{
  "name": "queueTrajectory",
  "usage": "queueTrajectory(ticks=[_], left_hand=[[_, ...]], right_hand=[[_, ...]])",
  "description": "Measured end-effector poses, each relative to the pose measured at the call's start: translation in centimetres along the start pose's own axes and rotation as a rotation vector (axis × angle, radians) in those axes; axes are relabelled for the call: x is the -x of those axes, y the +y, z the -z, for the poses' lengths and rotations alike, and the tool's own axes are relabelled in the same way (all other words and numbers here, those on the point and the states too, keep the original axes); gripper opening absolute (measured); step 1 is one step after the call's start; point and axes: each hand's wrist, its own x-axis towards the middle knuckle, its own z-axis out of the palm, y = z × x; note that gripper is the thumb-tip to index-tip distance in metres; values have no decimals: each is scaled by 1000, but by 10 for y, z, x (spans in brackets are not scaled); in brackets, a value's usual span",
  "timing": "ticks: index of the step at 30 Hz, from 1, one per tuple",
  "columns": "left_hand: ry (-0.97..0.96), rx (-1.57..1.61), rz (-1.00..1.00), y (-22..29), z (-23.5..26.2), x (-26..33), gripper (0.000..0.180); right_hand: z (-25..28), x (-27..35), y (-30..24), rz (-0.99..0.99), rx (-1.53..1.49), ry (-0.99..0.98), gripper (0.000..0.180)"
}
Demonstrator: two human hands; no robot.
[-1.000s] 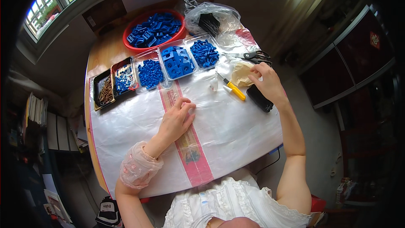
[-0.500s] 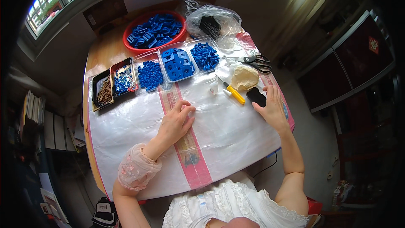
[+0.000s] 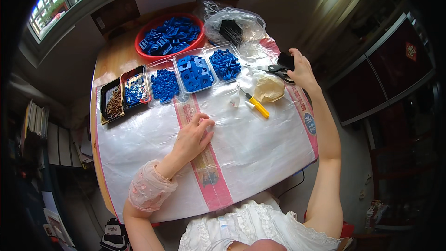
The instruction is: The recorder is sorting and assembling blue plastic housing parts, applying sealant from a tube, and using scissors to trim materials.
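My right hand [image 3: 303, 70] is at the right far edge of the table, fingers closed round a small black object [image 3: 285, 60] whose kind I cannot make out. Just below it lie black-handled scissors [image 3: 277, 69], partly behind the hand. My left hand [image 3: 191, 135] rests on the white plastic sheet [image 3: 148, 158] at the middle, over its printed stripe. Its fingers are loosely bent and apart, with nothing seen in them. Between the hands lie a yellow-handled screwdriver [image 3: 258, 106] and a crumpled cream-coloured cloth or bag [image 3: 269, 89].
A row of trays holds brown screws [image 3: 114, 103], small metal and blue parts [image 3: 136, 89], blue plugs [image 3: 165, 84], blue plates [image 3: 195, 72] and blue pegs [image 3: 225, 63]. Behind them stand a red basin [image 3: 138, 46] of blue parts and a clear bag [image 3: 253, 21] with black strips.
My right hand has moved away from me, taking the black object from beside the screwdriver to beyond the scissors. My left hand has stayed in place.
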Motion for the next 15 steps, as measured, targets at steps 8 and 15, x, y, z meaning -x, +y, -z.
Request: queueTrajectory(ticks=[8, 15], left_hand=[[14, 5, -14, -3, -3, 0, 27], [16, -8, -18, -3, -1, 1, 27]], right_hand=[[-101, -79, 6, 123, -1, -289, 69], [-48, -49, 14, 55, -158, -260, 52]])
